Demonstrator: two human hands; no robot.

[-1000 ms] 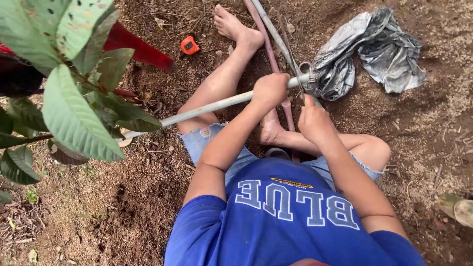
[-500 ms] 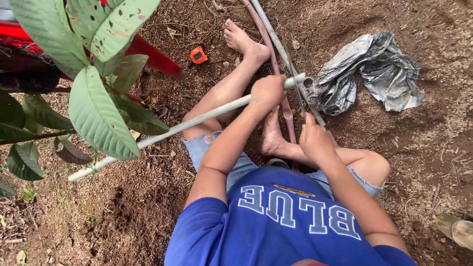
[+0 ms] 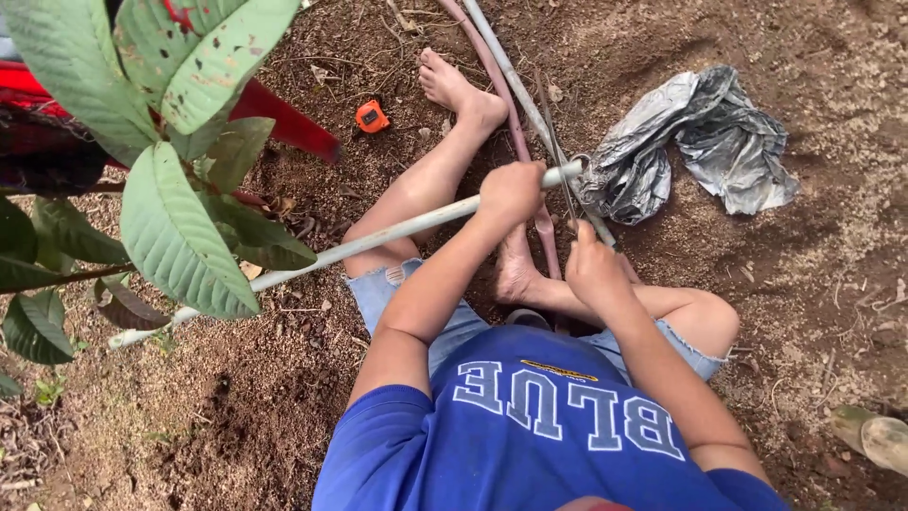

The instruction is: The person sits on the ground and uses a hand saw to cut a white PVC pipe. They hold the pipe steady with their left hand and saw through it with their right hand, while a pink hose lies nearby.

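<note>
I sit on bare soil in a blue shirt and denim shorts, with my bare feet out in front. My left hand [image 3: 511, 192] grips a long white pipe [image 3: 378, 237] close to its right end. That pipe runs down-left across my left leg and under the leaves. My right hand [image 3: 594, 268] is closed on a thin dark blade-like tool [image 3: 565, 185], which crosses the pipe's end. Under the hands a pink pipe [image 3: 501, 90] and a grey pipe [image 3: 511, 71] lie on the ground, running away from me.
A crumpled grey plastic sheet [image 3: 695, 142] lies right of the pipe end. An orange tape measure [image 3: 372, 116] sits near my left foot. A red object [image 3: 284, 123] and a large-leaved plant [image 3: 180, 227] fill the left side. A pale object [image 3: 875, 437] lies at lower right.
My right hand has drawn back toward my body, away from the pipe's end. My left hand keeps its grip on the white pipe. The view has shifted slightly.
</note>
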